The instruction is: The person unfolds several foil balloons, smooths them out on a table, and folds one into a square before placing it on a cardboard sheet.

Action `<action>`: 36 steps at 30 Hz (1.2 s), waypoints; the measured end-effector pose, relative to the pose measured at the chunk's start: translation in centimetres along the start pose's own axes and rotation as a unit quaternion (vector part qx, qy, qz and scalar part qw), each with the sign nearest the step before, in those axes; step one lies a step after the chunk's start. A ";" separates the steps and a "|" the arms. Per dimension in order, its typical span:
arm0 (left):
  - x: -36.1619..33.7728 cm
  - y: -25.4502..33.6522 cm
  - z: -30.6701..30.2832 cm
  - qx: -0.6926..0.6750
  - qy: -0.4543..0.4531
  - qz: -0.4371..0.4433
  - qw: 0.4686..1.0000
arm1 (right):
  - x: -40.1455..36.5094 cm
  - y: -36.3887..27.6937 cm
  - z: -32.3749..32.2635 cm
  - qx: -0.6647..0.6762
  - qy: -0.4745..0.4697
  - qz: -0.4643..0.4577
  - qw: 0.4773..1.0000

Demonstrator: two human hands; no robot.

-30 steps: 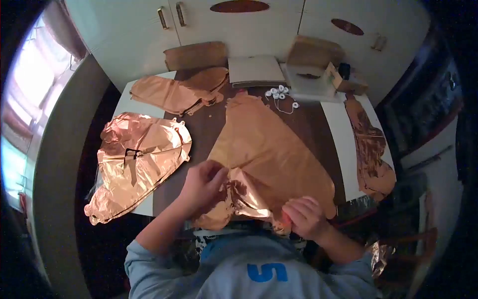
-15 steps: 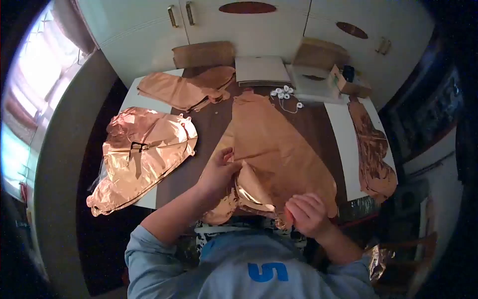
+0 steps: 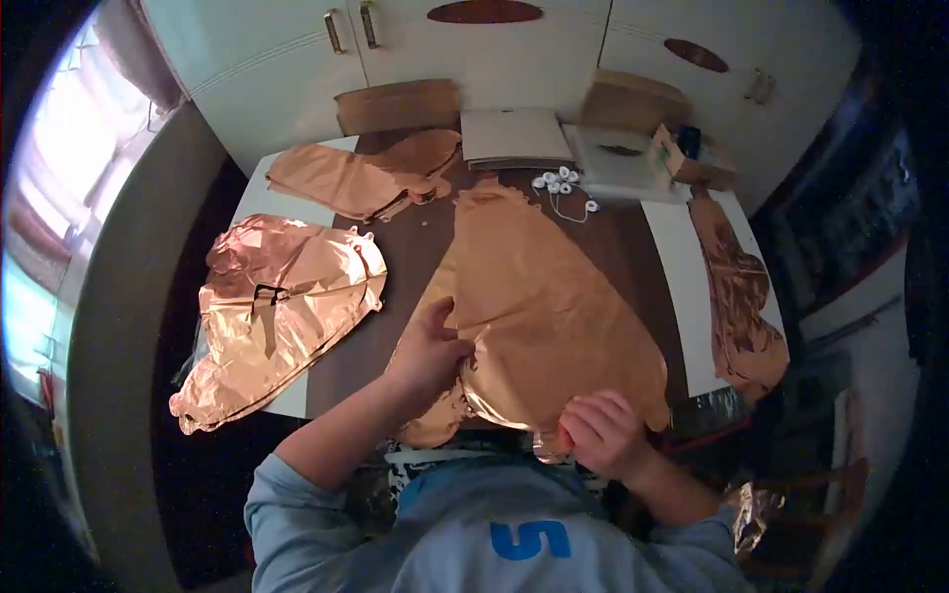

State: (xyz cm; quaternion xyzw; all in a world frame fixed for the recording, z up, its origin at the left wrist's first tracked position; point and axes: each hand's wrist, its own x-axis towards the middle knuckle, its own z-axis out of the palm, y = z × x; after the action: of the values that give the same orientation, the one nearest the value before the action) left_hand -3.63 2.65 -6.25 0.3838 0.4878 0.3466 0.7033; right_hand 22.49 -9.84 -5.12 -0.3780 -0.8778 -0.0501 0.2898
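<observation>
Copper-coloured foil sheet [image 3: 549,296] lay spread over the middle of the table [image 3: 618,232], its near end reaching the table's front edge by the person. The left hand [image 3: 430,351] was partly open at the sheet's left side, thumb raised apart from the fingers, which touched the foil. The right hand [image 3: 603,433] was curled closed at the near edge, with a small reddish thing [image 3: 565,436] showing at its thumb side; its fingers hid the rest. A shinier foil piece [image 3: 287,316] lay to the left, and white round items [image 3: 560,182] on a cord sat beyond the sheet.
</observation>
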 end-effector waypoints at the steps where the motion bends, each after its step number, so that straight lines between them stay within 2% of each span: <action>1: -0.1 0.0 0.1 -0.003 -0.001 0.003 1.000 | 0.0 -0.1 -0.1 0.007 -0.012 0.004 1.000; 6: 0.2 -1.0 0.0 0.019 0.014 0.034 0.999 | 0.2 -0.8 -0.5 -0.007 -0.044 0.020 0.999; 13: -0.3 -0.3 0.4 0.029 0.008 0.024 0.999 | 0.1 -1.0 0.2 -0.056 -0.049 0.006 0.997; 22: 0.0 -1.0 -0.1 0.022 0.008 0.026 0.999 | 0.3 -0.9 0.4 -0.066 -0.032 -0.009 0.997; 30: -0.1 -1.1 -0.1 0.010 0.003 0.031 0.999 | 1.1 -1.5 0.2 -0.066 -0.046 0.018 0.997; 33: -0.2 -0.9 0.3 -0.030 0.006 0.051 0.998 | 1.0 -1.3 0.7 -0.062 -0.053 0.008 0.997; 36: -0.7 -0.2 0.1 0.012 0.019 0.031 0.999 | 1.2 -1.2 0.8 -0.050 -0.065 -0.004 0.997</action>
State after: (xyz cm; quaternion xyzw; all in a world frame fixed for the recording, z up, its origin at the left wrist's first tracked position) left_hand -3.72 1.92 -6.13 0.4007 0.4934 0.3694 0.6779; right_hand 20.63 -9.74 -4.94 -0.3909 -0.8927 -0.0703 0.2129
